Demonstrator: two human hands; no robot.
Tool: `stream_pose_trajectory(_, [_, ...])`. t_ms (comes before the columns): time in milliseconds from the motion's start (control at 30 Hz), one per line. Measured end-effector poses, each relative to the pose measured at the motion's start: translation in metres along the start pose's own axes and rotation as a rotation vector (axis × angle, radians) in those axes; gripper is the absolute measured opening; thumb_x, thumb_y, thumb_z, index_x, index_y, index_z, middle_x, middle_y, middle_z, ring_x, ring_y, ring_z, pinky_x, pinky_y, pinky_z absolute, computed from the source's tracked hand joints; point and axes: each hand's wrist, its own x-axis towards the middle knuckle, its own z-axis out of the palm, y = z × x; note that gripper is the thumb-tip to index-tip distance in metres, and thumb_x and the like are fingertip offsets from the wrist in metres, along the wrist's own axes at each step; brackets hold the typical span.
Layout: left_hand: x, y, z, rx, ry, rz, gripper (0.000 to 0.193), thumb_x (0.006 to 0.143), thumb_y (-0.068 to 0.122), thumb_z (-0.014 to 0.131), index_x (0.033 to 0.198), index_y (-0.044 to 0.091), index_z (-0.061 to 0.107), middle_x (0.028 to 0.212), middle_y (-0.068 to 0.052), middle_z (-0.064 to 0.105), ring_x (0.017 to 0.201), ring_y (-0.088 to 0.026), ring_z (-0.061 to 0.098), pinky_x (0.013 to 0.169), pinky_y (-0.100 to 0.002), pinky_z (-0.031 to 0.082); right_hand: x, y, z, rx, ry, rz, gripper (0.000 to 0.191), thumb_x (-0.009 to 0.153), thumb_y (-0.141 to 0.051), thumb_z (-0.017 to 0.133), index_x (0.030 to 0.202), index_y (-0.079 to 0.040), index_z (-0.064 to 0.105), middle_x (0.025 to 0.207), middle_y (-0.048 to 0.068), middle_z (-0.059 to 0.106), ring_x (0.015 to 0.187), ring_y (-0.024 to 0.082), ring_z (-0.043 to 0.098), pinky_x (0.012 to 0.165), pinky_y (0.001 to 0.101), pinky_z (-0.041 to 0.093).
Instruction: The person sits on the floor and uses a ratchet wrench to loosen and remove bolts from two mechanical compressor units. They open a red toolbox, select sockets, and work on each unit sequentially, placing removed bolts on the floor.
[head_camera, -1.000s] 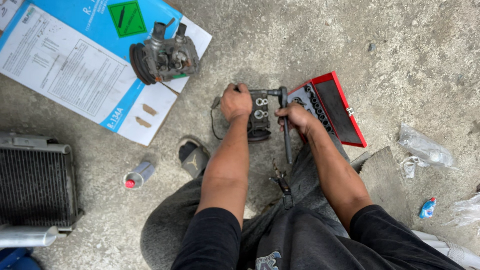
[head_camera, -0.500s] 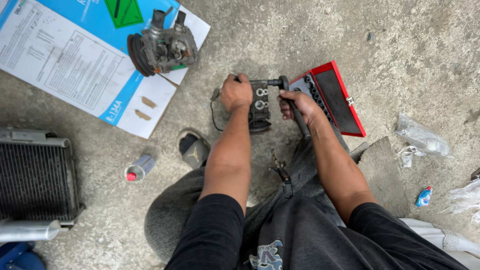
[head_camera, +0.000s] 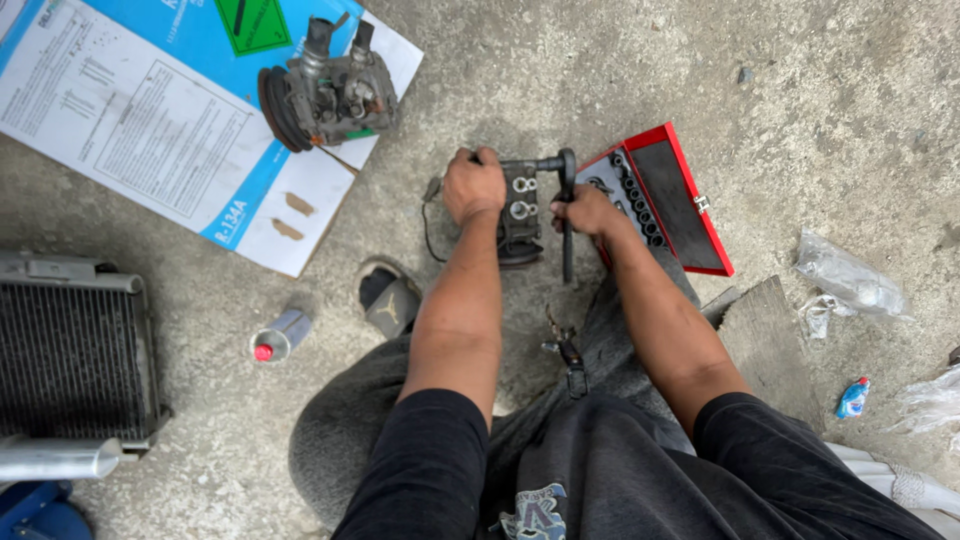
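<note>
A rough concrete floor (head_camera: 620, 70) fills the frame, and the person sits on it low in the middle, dark trousers and black sleeves at the bottom edge. At the upper left lies a flattened blue and white cardboard sheet (head_camera: 130, 130), printed on its face. At the left edge, below the cardboard, stands a finned black radiator-like core (head_camera: 70, 350) with a grey metal tube (head_camera: 55, 458) just under it. On the upper right corner of the cardboard rests a grey compressor with a black pulley (head_camera: 325, 95). Right of centre an open red socket case (head_camera: 665, 195) lies on the floor, sockets in a row along its left half.

In the centre of the frame, between the two hands, is a second compressor body (head_camera: 520, 215), dark and upright on the floor, with round ports showing on its top. The left hand (head_camera: 473, 187) is closed over its left side, fingers curled down around the casing. The right hand (head_camera: 590, 212) is wrapped shut on the handle of a black ratchet wrench (head_camera: 567, 205), whose bar runs from the top of the compressor and bends down along the case's left edge.

A grey sandal (head_camera: 388, 300) sits left of the left forearm. Further left lies a small spray can with a red cap (head_camera: 280, 337). Clear plastic wrappers (head_camera: 850, 280) lie at the right, and a small blue bottle (head_camera: 852, 398) below them.
</note>
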Motion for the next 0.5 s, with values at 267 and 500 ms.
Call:
stream_pose_trajectory(267, [-0.002, 0.001, -0.002, 0.0, -0.016, -0.012, 0.041, 0.089, 0.041, 0.055, 0.099, 0.007, 0.075, 0.104, -0.024, 0.074, 0.099, -0.045, 0.069, 0.088, -0.054, 0.054, -0.007, 0.012, -0.009, 0.671, -0.129, 0.227, 0.046, 0.109, -0.04, 0.067, 0.11, 0.006, 0.064, 0.081, 0.012, 0.062, 0.066, 0.024, 0.059, 0.058, 0.0393, 0.051])
stream_pose_trajectory(500, [-0.003, 0.001, 0.0, -0.035, -0.026, -0.029, 0.042, 0.087, 0.043, 0.056, 0.1, 0.008, 0.076, 0.104, -0.024, 0.074, 0.099, -0.045, 0.069, 0.088, -0.054, 0.054, 0.007, -0.005, -0.002, -0.006, -0.027, 0.146, 0.042, 0.108, -0.041, 0.064, 0.107, 0.001, 0.068, 0.077, 0.007, 0.065, 0.065, 0.022, 0.063, 0.059, 0.0392, 0.053])
